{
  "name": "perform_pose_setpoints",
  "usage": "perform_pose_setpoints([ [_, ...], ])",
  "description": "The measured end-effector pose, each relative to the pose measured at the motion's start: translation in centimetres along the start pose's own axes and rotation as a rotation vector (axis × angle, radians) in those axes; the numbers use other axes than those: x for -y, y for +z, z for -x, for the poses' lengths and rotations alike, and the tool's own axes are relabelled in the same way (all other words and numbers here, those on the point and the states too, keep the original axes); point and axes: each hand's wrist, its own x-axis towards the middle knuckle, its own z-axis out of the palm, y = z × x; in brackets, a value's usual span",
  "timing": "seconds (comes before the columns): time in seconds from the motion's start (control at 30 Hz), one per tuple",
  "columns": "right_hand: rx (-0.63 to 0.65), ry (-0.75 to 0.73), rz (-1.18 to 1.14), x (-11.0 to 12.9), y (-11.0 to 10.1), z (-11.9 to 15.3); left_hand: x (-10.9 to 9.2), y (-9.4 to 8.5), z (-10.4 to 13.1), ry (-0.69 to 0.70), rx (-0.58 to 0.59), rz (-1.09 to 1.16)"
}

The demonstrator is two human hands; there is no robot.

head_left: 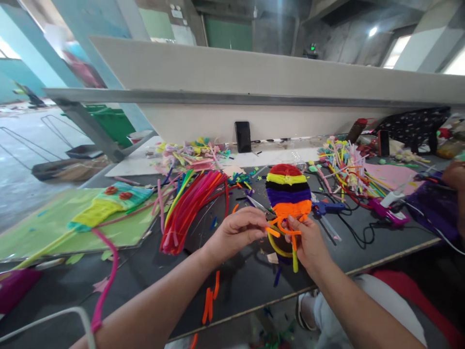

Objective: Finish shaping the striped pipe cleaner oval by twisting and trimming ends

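In front of me a striped pipe-cleaner piece [288, 190] stands up, with rows of red, yellow, black, purple and orange. My right hand [308, 237] grips its lower end, thumb over a looped orange strand. Fingertips of my left hand [242, 228] pinch an orange pipe cleaner [273, 232] just left of that loop. A yellow-green strand [295, 263] hangs below my right fingers. Scissors [256, 201] lie behind my left hand, their handles partly hidden. A blue glue gun [329, 208] rests right of the striped piece.
A bundle of red and pink pipe cleaners [192, 208] lies left, beside a yellow-and-teal pipe-cleaner piece [109, 203] on a green board. Orange offcuts [208, 305] sit near the front edge. A phone [242, 136] leans at the back. Cords run to a magenta power strip [390, 213] at right.
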Motion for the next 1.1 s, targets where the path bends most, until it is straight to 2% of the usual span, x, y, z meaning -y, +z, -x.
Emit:
perform_pose_setpoints([
  [0.1,0.010,0.008,-0.029,-0.2,0.0,0.1,-0.9,0.1,-0.1,0.097,0.055,-0.189],
  [0.2,0.041,0.018,-0.044,-0.3,0.0,0.2,-1.0,0.5,0.2,0.031,0.122,-0.026],
  [0.27,0.068,0.048,-0.063,-0.3,0.0,0.3,-0.9,0.6,0.4,-0.028,0.113,0.150],
  [0.33,0.083,0.085,-0.095,-0.2,0.0,0.4,-0.6,0.5,0.5,-0.029,0.065,0.181],
  [0.4,0.100,0.110,-0.125,-0.1,0.0,0.4,-0.5,0.3,0.3,0.033,0.007,-0.005],
  [0.5,0.152,0.127,-0.168,0.1,-0.1,0.4,-0.5,0.0,0.2,0.181,-0.053,-0.444],
  [0.57,0.172,0.130,-0.189,0.1,0.0,0.5,-0.2,0.0,0.3,0.225,-0.029,-0.672],
  [0.7,0.196,0.128,-0.161,0.0,0.3,1.0,0.5,0.6,0.8,0.166,0.108,-0.921],
  [0.77,0.217,0.137,-0.137,-0.1,0.4,1.2,0.8,0.9,1.0,0.150,0.095,-0.925],
  [0.9,0.215,0.150,-0.115,-0.5,0.3,1.2,1.0,1.8,1.0,0.093,-0.043,-0.811],
  [1.1,0.254,0.190,-0.130,-0.8,0.1,1.3,1.6,2.2,1.1,0.081,-0.086,-0.748],
])
